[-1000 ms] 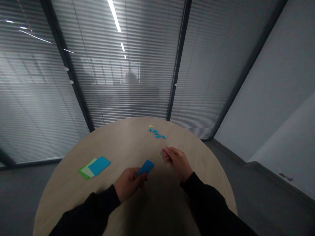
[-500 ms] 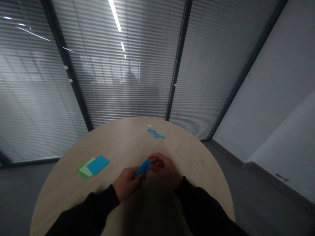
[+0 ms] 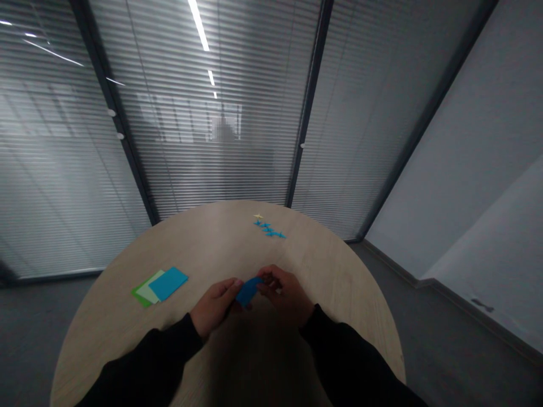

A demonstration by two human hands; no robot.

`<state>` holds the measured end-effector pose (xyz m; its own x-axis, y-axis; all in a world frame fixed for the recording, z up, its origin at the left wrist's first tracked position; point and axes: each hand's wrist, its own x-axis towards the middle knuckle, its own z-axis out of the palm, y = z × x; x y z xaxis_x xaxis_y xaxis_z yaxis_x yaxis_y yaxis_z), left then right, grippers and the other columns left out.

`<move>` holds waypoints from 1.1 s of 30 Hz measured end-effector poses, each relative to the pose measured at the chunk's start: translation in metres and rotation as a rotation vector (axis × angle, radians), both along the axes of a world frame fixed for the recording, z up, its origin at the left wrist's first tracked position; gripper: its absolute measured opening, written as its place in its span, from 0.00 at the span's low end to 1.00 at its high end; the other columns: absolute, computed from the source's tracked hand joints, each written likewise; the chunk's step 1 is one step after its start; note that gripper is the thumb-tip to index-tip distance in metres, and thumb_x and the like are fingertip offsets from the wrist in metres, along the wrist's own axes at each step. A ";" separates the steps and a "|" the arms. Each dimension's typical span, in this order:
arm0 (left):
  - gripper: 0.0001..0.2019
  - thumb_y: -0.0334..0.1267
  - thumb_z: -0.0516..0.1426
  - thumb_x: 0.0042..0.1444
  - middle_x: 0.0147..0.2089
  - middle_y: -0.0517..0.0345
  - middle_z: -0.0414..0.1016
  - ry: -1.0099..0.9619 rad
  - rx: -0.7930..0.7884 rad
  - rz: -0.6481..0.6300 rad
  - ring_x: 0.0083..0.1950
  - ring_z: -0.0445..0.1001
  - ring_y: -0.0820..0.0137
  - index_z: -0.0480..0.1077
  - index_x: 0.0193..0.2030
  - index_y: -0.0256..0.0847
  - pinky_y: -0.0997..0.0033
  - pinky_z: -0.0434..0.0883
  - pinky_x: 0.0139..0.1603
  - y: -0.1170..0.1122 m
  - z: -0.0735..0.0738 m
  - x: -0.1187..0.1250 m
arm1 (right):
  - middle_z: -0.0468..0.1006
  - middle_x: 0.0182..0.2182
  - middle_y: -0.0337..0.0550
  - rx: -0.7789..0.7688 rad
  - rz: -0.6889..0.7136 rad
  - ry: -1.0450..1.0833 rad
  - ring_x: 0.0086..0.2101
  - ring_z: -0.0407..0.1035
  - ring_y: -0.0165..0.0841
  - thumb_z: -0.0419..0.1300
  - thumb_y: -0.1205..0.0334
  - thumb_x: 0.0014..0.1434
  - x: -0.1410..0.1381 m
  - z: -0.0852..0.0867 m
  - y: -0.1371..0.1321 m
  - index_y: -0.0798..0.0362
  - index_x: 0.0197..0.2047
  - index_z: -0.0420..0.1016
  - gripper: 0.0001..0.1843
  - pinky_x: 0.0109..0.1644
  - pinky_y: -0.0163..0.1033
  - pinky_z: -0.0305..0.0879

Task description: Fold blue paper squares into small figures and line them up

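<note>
A small piece of blue paper [image 3: 248,291] is held between both hands over the near part of the table. My left hand [image 3: 215,304] pinches its left edge, thumb on top and fingers underneath. At the paper's upper right corner, my right hand [image 3: 286,293] grips it with thumb and fingertips closed. The paper looks folded, though its exact folds are too dark to make out. To the left lie overlapping sheets: a blue sheet [image 3: 169,284] on top, a pale green sheet [image 3: 149,291] and a brighter green sheet [image 3: 138,294] below.
On the far side of the round wooden table [image 3: 212,243] lie several small blue folded paper pieces [image 3: 267,229] in a cluster, with a yellow one [image 3: 258,216] behind them. Glass panels with blinds [image 3: 220,169] stand beyond, and a white wall [image 3: 479,169] rises at right.
My left hand has shifted slightly left, its thumb now at the paper's left edge, so more of the blue paper shows. The right hand keeps its hold almost unmoved.
</note>
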<state>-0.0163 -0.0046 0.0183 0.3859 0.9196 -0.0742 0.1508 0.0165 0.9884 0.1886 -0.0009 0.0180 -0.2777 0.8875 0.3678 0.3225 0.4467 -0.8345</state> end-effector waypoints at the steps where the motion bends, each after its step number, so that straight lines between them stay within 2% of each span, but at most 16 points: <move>1: 0.27 0.65 0.54 0.56 0.23 0.61 0.72 -0.024 -0.011 -0.001 0.24 0.65 0.73 0.70 0.32 0.39 0.72 0.62 0.28 0.000 0.000 -0.001 | 0.79 0.35 0.42 0.001 0.002 -0.002 0.34 0.73 0.34 0.62 0.61 0.59 0.000 0.000 0.000 0.51 0.42 0.73 0.08 0.38 0.38 0.68; 4: 0.26 0.64 0.58 0.54 0.25 0.60 0.74 -0.112 -0.057 -0.038 0.25 0.68 0.73 0.70 0.33 0.38 0.72 0.64 0.31 0.002 -0.003 -0.002 | 0.78 0.35 0.42 -0.027 -0.013 0.045 0.35 0.74 0.34 0.65 0.60 0.57 -0.001 0.000 -0.001 0.51 0.41 0.73 0.08 0.38 0.38 0.69; 9: 0.24 0.60 0.61 0.54 0.34 0.52 0.80 -0.261 -0.161 -0.120 0.32 0.76 0.69 0.70 0.39 0.37 0.68 0.69 0.37 0.001 -0.009 -0.001 | 0.79 0.34 0.40 -0.083 -0.048 0.142 0.34 0.75 0.34 0.67 0.63 0.54 -0.001 0.000 -0.001 0.51 0.42 0.73 0.12 0.40 0.40 0.70; 13: 0.22 0.54 0.63 0.56 0.40 0.47 0.80 -0.428 -0.254 -0.180 0.37 0.78 0.66 0.70 0.44 0.36 0.64 0.72 0.42 -0.002 -0.009 0.000 | 0.79 0.33 0.39 -0.067 0.017 0.154 0.34 0.75 0.33 0.65 0.65 0.56 -0.002 0.000 -0.001 0.50 0.44 0.74 0.11 0.40 0.39 0.71; 15: 0.20 0.51 0.64 0.57 0.41 0.47 0.80 -0.487 -0.284 -0.199 0.37 0.78 0.66 0.69 0.45 0.36 0.66 0.72 0.42 -0.003 -0.010 -0.001 | 0.79 0.34 0.39 -0.067 0.067 0.156 0.33 0.75 0.32 0.63 0.65 0.57 -0.002 -0.002 -0.001 0.49 0.46 0.74 0.12 0.39 0.38 0.71; 18: 0.18 0.49 0.64 0.58 0.41 0.48 0.79 -0.517 -0.288 -0.210 0.37 0.78 0.69 0.69 0.44 0.36 0.69 0.71 0.40 -0.002 -0.013 -0.002 | 0.78 0.34 0.38 -0.074 0.139 0.194 0.31 0.74 0.31 0.62 0.64 0.60 -0.003 -0.005 -0.002 0.47 0.49 0.74 0.13 0.37 0.37 0.70; 22: 0.22 0.53 0.67 0.53 0.42 0.49 0.79 -0.490 -0.252 -0.205 0.34 0.76 0.72 0.69 0.41 0.36 0.71 0.70 0.37 -0.002 -0.014 -0.001 | 0.77 0.34 0.38 -0.066 0.205 0.244 0.30 0.73 0.30 0.60 0.64 0.62 -0.004 -0.007 -0.003 0.47 0.53 0.71 0.16 0.36 0.37 0.70; 25: 0.24 0.55 0.67 0.51 0.40 0.50 0.79 -0.442 -0.210 -0.127 0.32 0.75 0.73 0.69 0.41 0.36 0.73 0.69 0.35 -0.002 -0.015 0.001 | 0.77 0.39 0.41 0.041 0.184 0.185 0.35 0.74 0.32 0.58 0.65 0.64 -0.005 -0.006 -0.005 0.46 0.54 0.71 0.15 0.38 0.38 0.71; 28: 0.24 0.53 0.69 0.48 0.32 0.57 0.78 -0.367 -0.120 -0.026 0.28 0.73 0.74 0.68 0.40 0.37 0.74 0.68 0.30 -0.001 -0.017 0.003 | 0.76 0.46 0.46 0.264 0.173 0.041 0.43 0.73 0.35 0.57 0.68 0.63 -0.006 -0.002 -0.006 0.48 0.51 0.73 0.14 0.41 0.39 0.72; 31: 0.23 0.53 0.69 0.47 0.29 0.59 0.77 -0.283 -0.005 0.068 0.26 0.72 0.74 0.67 0.38 0.38 0.75 0.67 0.28 0.000 -0.016 0.004 | 0.74 0.51 0.49 0.411 0.175 -0.079 0.48 0.71 0.37 0.60 0.71 0.59 -0.006 0.001 -0.007 0.49 0.50 0.72 0.16 0.42 0.39 0.71; 33: 0.22 0.54 0.67 0.49 0.27 0.60 0.76 -0.251 0.046 0.135 0.24 0.71 0.75 0.67 0.38 0.39 0.76 0.66 0.26 0.000 -0.014 0.004 | 0.72 0.54 0.50 0.469 0.137 -0.143 0.50 0.69 0.38 0.60 0.74 0.56 -0.006 0.002 -0.007 0.49 0.47 0.72 0.17 0.47 0.42 0.71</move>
<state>-0.0121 -0.0046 0.0043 0.2603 0.9642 0.0508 -0.0992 -0.0257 0.9947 0.1828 -0.0079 0.0198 -0.4566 0.5877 0.6679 0.3311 0.8091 -0.4856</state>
